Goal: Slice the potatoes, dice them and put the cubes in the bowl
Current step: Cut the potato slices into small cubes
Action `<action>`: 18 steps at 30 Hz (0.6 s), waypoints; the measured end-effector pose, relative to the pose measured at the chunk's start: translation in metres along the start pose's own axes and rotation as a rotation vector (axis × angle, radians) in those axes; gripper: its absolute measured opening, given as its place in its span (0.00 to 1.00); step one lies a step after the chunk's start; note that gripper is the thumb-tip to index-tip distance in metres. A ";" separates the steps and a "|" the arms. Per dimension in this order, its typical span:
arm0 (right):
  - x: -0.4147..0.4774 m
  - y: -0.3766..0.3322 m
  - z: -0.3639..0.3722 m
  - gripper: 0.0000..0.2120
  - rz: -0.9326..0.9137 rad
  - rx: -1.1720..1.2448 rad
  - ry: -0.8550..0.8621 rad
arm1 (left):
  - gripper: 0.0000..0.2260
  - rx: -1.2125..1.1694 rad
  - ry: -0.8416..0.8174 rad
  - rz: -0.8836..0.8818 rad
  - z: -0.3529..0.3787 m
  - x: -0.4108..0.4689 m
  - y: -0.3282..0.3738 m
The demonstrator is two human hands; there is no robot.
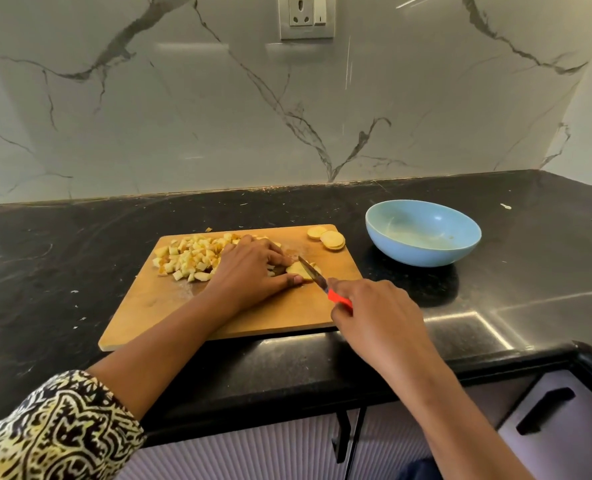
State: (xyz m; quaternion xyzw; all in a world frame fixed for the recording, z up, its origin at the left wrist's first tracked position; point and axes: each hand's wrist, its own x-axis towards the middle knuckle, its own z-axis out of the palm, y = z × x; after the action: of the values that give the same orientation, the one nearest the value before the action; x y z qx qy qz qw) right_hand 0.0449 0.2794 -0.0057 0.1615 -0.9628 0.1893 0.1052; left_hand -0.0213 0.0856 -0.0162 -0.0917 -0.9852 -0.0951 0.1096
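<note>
**A:** Step in hand? We log it as dicing. Our left hand (249,268) curls fingers and thumb round a potato piece (296,269) near the middle of the cutting board (253,317) and pins it flat. Our right hand (374,317) grips the red handle of the knife (313,273), and the blade lies across that piece.

**B:** Agreed. Where is the rest of the potato?

**A:** A heap of cubes (187,258) lies at the board's far left, partly hidden behind the left hand. A few round slices (332,240) sit uncut at the far right corner. The blue bowl (422,254) stands on the black counter (80,237) just right of the board. We see no cubes in it, only a pale smear.

**B:** So we judge nothing is transferred yet. Next move?

**A:** A straight downward press. The fingertips sit close to the blade, so we should tuck them back. After that come the slices, then the transfer to the bowl.

**B:** Anything in the way?

**A:** Nothing that we can see lies between board and bowl. A wall socket (306,15) is mounted above, well clear.
</note>
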 end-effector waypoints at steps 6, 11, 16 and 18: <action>0.022 -0.012 0.007 0.17 -0.038 -0.132 -0.067 | 0.21 -0.019 0.022 0.036 0.000 0.004 0.000; -0.011 -0.010 0.005 0.20 -0.076 -0.150 -0.045 | 0.21 0.005 0.046 0.025 0.002 0.002 0.000; -0.037 -0.004 -0.026 0.19 -0.038 -0.104 -0.084 | 0.22 0.018 0.044 0.018 0.002 0.000 0.000; -0.035 -0.003 -0.033 0.18 -0.027 -0.074 -0.051 | 0.22 0.027 0.045 0.018 0.001 -0.003 0.000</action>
State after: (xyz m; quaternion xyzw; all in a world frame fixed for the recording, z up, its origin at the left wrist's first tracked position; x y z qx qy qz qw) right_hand 0.0832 0.2999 0.0158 0.1752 -0.9693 0.1479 0.0891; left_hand -0.0191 0.0853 -0.0178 -0.0970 -0.9828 -0.0829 0.1337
